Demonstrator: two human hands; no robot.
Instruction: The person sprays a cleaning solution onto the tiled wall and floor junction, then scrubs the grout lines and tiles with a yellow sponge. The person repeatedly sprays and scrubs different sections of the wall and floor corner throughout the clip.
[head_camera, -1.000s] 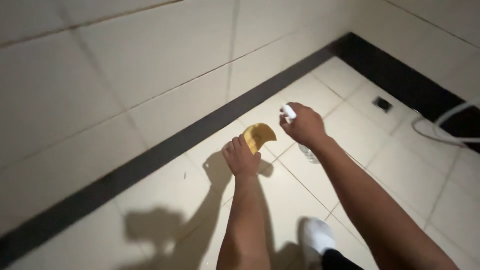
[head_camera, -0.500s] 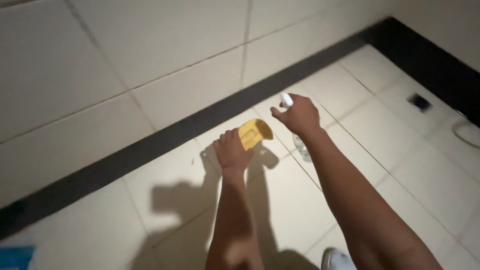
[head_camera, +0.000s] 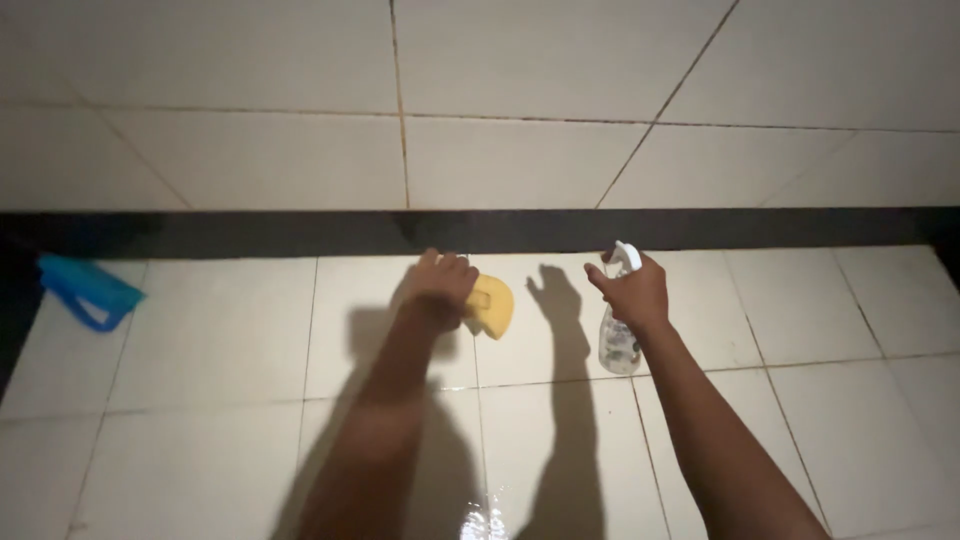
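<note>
My left hand (head_camera: 440, 288) grips a yellow sponge (head_camera: 492, 306) and presses it on the white floor tiles, just in front of the black skirting band (head_camera: 300, 232). My right hand (head_camera: 632, 292) holds a clear spray bottle (head_camera: 618, 342) with a white trigger head, upright above the floor to the right of the sponge. The nozzle points toward the wall. Both forearms reach in from the bottom of the head view.
A blue object (head_camera: 88, 290) lies on the floor at the far left by the black band. The white tiled wall (head_camera: 520, 100) rises behind it. A wet, shiny patch (head_camera: 480, 515) shows on the tiles near the bottom edge.
The view has swung so the wall now faces straight ahead. My hands have spread apart, the sponge still on the floor and the bottle still in my right hand. The blue object has come into view.
</note>
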